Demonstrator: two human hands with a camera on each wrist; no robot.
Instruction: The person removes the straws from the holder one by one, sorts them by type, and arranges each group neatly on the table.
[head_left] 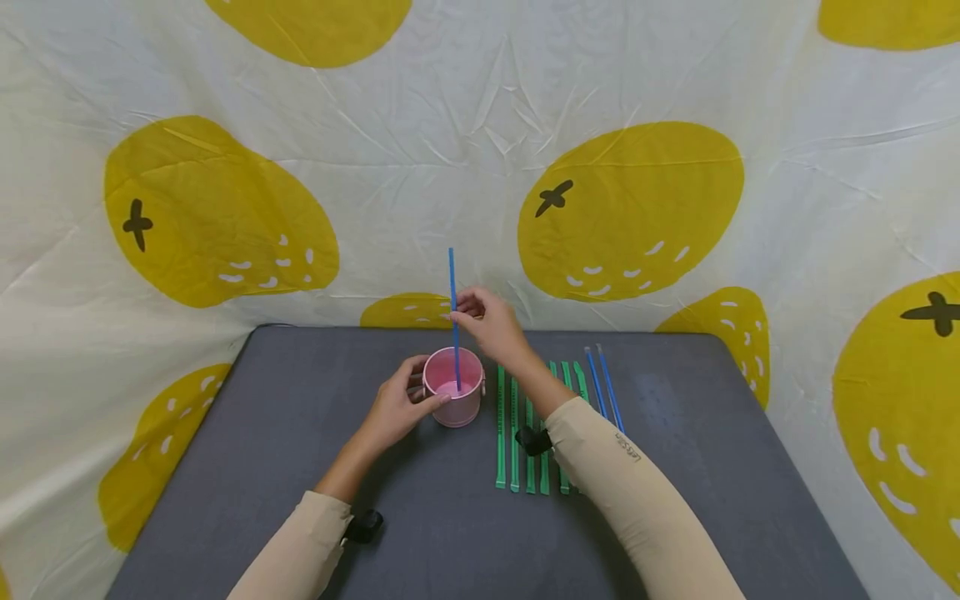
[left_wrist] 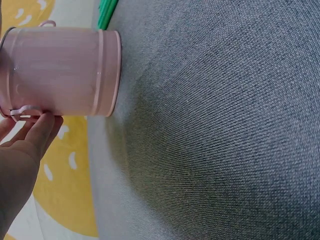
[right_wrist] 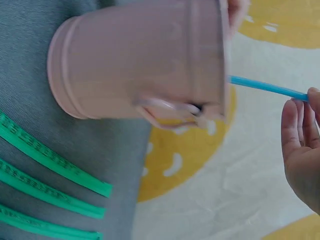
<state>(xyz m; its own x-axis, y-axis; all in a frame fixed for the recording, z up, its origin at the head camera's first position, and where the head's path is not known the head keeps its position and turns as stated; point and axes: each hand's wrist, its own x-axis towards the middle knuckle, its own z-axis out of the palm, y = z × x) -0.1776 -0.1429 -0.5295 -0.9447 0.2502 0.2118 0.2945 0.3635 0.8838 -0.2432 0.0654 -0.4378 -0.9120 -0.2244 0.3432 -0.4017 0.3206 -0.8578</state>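
Observation:
A small pink metal bucket [head_left: 456,413] with side handles stands on the table. My left hand [head_left: 400,406] grips its left side, the thumb at the front rim and the fingers around the side. In the left wrist view, those fingers [left_wrist: 42,132] touch the bucket beside a handle. Above the bucket, my right hand [head_left: 489,323] pinches a blue straw [head_left: 452,279] between thumb and fingers. The straw is nearly upright, its lower part inside the bucket. From the right wrist view, the blue straw [right_wrist: 267,87] runs from the bucket's mouth to the fingertips.
Several green paper-wrapped straws [head_left: 501,433] lie in a row right of the bucket, partly under my right forearm. Farther right lie two blue straws [head_left: 609,387], which look wrapped. The grey table [head_left: 247,467] ends at a white cloth [head_left: 435,208] with yellow fruit shapes.

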